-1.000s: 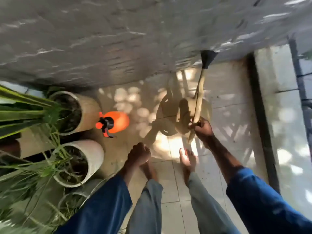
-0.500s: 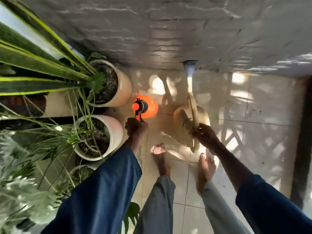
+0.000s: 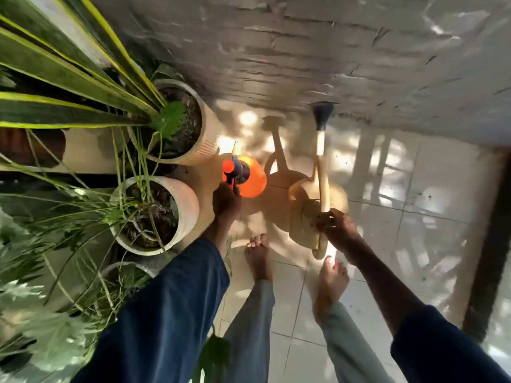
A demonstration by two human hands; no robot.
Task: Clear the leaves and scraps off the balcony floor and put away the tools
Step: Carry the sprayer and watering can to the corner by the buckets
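Far left, long striped leaves (image 3: 55, 78) fan out over two pale pots. One pot (image 3: 206, 139) sits beyond the left grip, and the other (image 3: 189, 211) is just beside it on the outer side. The left hand (image 3: 225, 201) is down low, fingers curled round the handle of the orange sprayer (image 3: 253, 179). The sprayer stands on the floor (image 3: 414, 217) just past the knuckles. Between the two grips lies the can's shadow. Across now: the right hand (image 3: 336, 226) is clamped on the handle of the beige can (image 3: 301, 217). The can's body hangs directly under and inside that fist; whether it touches the tiles, I cannot tell. Its spout runs straight away from the hand, with the dark rose (image 3: 322, 114) close to the foot of the wall (image 3: 304, 51). Two bare feet (image 3: 258, 258) stand on the tiles, nearer than both grips.
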